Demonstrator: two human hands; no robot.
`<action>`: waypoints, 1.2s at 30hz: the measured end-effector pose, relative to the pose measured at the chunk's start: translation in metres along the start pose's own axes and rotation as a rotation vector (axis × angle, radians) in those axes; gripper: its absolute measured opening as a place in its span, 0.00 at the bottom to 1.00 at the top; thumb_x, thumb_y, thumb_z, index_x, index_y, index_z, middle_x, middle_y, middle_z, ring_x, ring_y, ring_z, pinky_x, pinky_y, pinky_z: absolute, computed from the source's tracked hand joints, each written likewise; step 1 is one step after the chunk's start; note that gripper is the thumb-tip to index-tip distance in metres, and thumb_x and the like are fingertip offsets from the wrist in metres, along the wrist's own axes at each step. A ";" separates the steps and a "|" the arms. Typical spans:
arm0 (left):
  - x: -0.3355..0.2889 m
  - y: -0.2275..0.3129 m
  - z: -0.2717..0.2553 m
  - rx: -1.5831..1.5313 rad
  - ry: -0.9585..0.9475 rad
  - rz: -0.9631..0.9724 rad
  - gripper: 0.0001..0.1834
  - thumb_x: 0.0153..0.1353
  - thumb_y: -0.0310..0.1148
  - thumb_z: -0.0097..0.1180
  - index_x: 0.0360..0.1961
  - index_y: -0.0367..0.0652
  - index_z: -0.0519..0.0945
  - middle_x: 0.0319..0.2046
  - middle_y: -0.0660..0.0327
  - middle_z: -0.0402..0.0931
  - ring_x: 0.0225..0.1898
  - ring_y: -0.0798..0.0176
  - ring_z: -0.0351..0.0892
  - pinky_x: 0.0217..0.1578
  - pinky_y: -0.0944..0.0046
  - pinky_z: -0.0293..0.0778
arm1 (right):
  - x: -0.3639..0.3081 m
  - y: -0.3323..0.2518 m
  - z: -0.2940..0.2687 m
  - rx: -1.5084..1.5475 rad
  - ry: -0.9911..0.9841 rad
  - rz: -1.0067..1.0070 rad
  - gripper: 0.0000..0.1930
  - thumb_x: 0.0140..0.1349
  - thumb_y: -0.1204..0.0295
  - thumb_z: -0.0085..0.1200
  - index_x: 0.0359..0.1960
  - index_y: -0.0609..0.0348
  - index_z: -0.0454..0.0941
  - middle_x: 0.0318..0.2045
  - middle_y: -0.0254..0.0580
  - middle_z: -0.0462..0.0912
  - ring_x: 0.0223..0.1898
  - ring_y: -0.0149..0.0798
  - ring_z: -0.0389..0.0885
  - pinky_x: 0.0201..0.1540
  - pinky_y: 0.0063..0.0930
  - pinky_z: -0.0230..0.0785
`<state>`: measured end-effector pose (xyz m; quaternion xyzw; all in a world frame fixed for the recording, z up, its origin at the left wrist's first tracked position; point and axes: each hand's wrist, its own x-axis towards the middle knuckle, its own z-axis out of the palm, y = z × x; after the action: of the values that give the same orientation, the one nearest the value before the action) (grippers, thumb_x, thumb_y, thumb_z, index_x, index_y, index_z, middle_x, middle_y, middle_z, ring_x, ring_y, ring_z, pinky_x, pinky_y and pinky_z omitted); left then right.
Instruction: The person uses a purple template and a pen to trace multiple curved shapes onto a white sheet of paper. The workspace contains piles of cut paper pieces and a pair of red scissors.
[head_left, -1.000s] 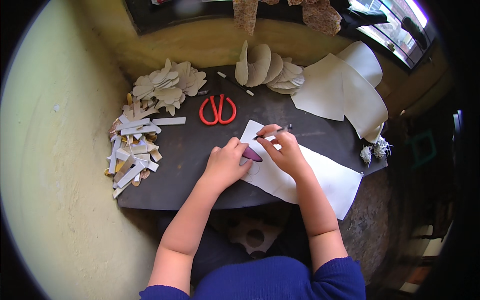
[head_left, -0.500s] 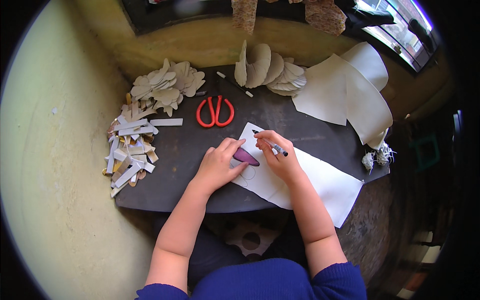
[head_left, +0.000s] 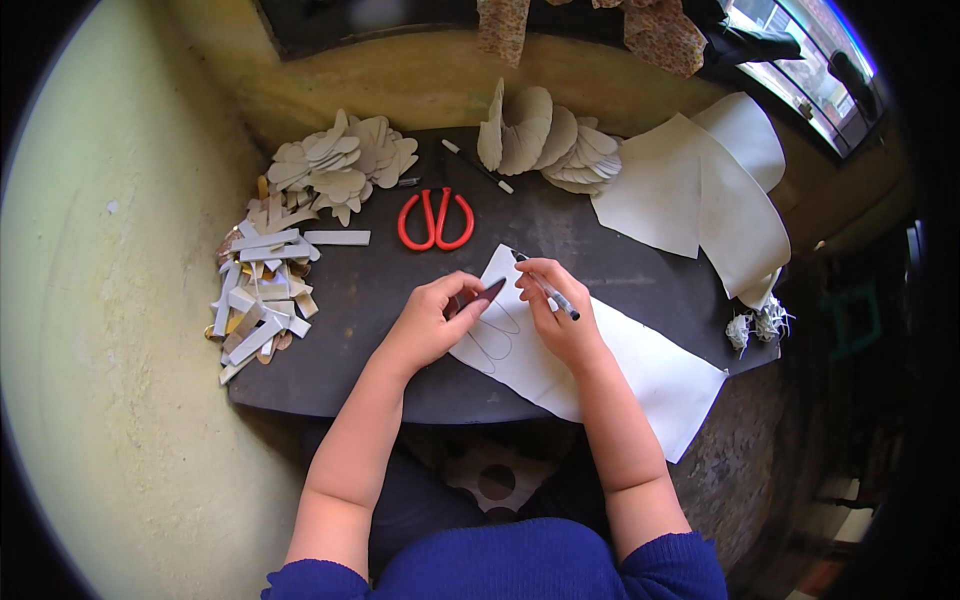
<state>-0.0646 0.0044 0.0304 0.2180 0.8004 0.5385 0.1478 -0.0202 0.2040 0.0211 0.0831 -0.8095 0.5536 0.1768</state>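
Observation:
A white sheet (head_left: 630, 360) lies slantwise on the dark table, with several thin petal-shaped outlines drawn near its left end. Between the thumb and fingers of my left hand (head_left: 432, 318) is a dark purple petal-shaped template (head_left: 488, 293), tilted up off the sheet. My right hand (head_left: 560, 315) grips a clear-barrelled pen (head_left: 549, 286) with a dark cap end, resting over the sheet just right of the template. Beyond my hands lie red-handled scissors (head_left: 436, 220), their blades hard to make out against the dark surface.
Cut strips (head_left: 265, 290) are heaped along the left wall. Rounded cut pieces (head_left: 340, 165) pile at the far left, and fanned oval pieces (head_left: 540, 135) stand at the back. A marker (head_left: 477, 166) lies between them. Large pale sheets (head_left: 690, 190) and white scraps (head_left: 758, 324) occupy the right side.
My left hand has lifted the purple template off the sheet and tilted it, uncovering another drawn outline. My right hand stays almost in place with the pen. The whole view has shifted slightly.

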 end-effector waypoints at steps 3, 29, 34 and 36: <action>0.002 -0.007 0.005 -0.354 0.061 -0.009 0.10 0.64 0.30 0.59 0.45 0.40 0.77 0.36 0.64 0.79 0.34 0.74 0.76 0.37 0.71 0.72 | 0.000 -0.001 0.002 0.019 -0.039 0.015 0.09 0.64 0.81 0.55 0.45 0.60 0.76 0.37 0.44 0.82 0.37 0.38 0.83 0.42 0.28 0.74; -0.031 -0.008 0.026 0.964 0.026 0.015 0.41 0.65 0.65 0.42 0.70 0.48 0.62 0.74 0.53 0.44 0.70 0.44 0.47 0.64 0.31 0.42 | 0.001 0.010 0.002 0.001 0.146 0.020 0.07 0.63 0.81 0.56 0.42 0.63 0.77 0.32 0.41 0.82 0.31 0.31 0.81 0.36 0.23 0.72; -0.024 -0.012 0.018 0.909 0.230 -0.056 0.40 0.65 0.60 0.48 0.67 0.41 0.64 0.73 0.54 0.47 0.70 0.48 0.49 0.64 0.34 0.44 | 0.001 0.002 -0.002 -0.103 0.042 0.091 0.07 0.62 0.81 0.56 0.42 0.61 0.77 0.33 0.45 0.81 0.32 0.35 0.81 0.34 0.25 0.72; -0.027 -0.012 0.020 0.885 0.235 0.033 0.39 0.64 0.59 0.50 0.68 0.43 0.64 0.73 0.54 0.47 0.69 0.48 0.50 0.63 0.35 0.45 | 0.001 0.002 -0.003 -0.129 0.001 0.093 0.08 0.61 0.82 0.56 0.42 0.61 0.77 0.33 0.46 0.81 0.31 0.38 0.81 0.34 0.26 0.72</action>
<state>-0.0346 0.0028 0.0114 0.2102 0.9612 0.1680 -0.0599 -0.0209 0.2072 0.0208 0.0338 -0.8463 0.5081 0.1564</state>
